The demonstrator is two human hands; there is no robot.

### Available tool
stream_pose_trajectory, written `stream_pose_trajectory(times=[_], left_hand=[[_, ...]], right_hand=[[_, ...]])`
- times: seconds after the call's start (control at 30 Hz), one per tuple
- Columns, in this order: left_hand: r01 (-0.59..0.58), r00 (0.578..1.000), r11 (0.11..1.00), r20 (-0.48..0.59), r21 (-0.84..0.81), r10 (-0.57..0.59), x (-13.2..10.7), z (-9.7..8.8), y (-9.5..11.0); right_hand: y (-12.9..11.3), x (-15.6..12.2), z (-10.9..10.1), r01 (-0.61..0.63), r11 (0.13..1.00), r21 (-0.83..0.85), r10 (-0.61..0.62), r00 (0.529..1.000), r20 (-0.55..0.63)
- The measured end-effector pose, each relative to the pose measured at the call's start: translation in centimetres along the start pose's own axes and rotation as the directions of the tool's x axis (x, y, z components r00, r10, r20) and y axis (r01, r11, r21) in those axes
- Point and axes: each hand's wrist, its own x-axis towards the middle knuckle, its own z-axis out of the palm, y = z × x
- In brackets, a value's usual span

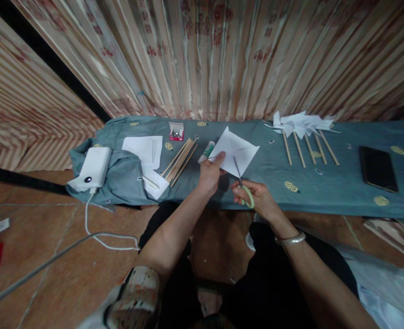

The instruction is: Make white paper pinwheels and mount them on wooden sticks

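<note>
My left hand [211, 171] grips a square white sheet of paper [238, 146] near its left corner, thumb on top. Thin slit lines show in the paper. My right hand [253, 196] is closed around the handles of scissors with light green grips [247, 197]. Their blades lie against the lower edge of the sheet, pointing in toward its middle. Just left of the paper, a glue stick [207, 151] rests on the cloth. Beside it lies a bundle of wooden sticks [180, 163].
Several white paper pinwheels on sticks [301, 124] lie right of the paper, with a dark phone [378, 168] further right. At left are white sheets [142, 148], a small red box of metal pieces [176, 131] and a white power bank [94, 168] with a cable.
</note>
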Motion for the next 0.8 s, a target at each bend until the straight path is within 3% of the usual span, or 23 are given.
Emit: stream_pose_trajectory(times=[0.8], left_hand=[[0.026, 0.999, 1.0, -0.025, -0.002, -0.026, 0.09, 0.06, -0.06]], right_hand=[[0.27, 0.21, 0.12, 0.018, 1.0, 0.007, -0.017, 1.0, -0.018]])
